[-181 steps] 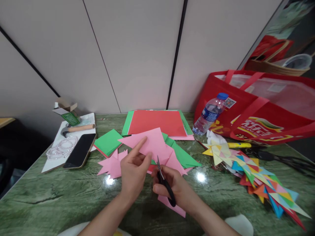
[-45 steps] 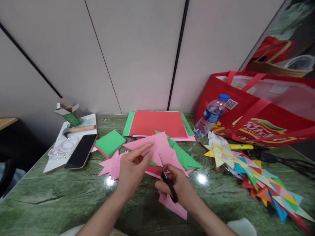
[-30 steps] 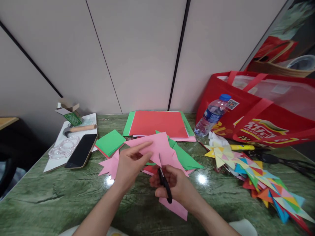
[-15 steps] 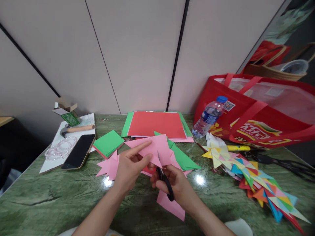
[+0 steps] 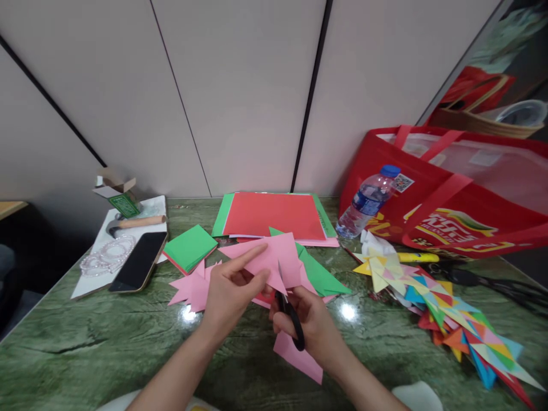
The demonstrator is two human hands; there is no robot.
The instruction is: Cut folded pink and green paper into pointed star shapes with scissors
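Observation:
My left hand (image 5: pixel 233 291) is closed on a sheet of pink paper (image 5: pixel 280 251), thumb and fingers pinching it from the left. Black-handled scissors (image 5: pixel 293 322) are in my right hand (image 5: pixel 310 317), their blades in a slit in the pink paper. A loose pink piece (image 5: pixel 298 358) lies on the table just below the scissors. Behind the held paper lie folded green paper (image 5: pixel 323 274) and more pink pieces. At the left of my left hand are folded pink pieces (image 5: pixel 194 288) and a stack of green squares (image 5: pixel 190 248).
Coloured sheets (image 5: pixel 276 214) lie by the wall. To the left are a phone (image 5: pixel 139 262), a hammer (image 5: pixel 141 222), a bead string (image 5: pixel 105 257) and a small green box (image 5: pixel 124 202). On the right stand a water bottle (image 5: pixel 366 202) and red bag (image 5: pixel 385 171), with a colourful folded-paper chain (image 5: pixel 462 319) in front.
The slit in the pink paper looks a little wider, and my right hand has shifted slightly right with the scissors. My left hand keeps its hold. The whole view has moved a little.

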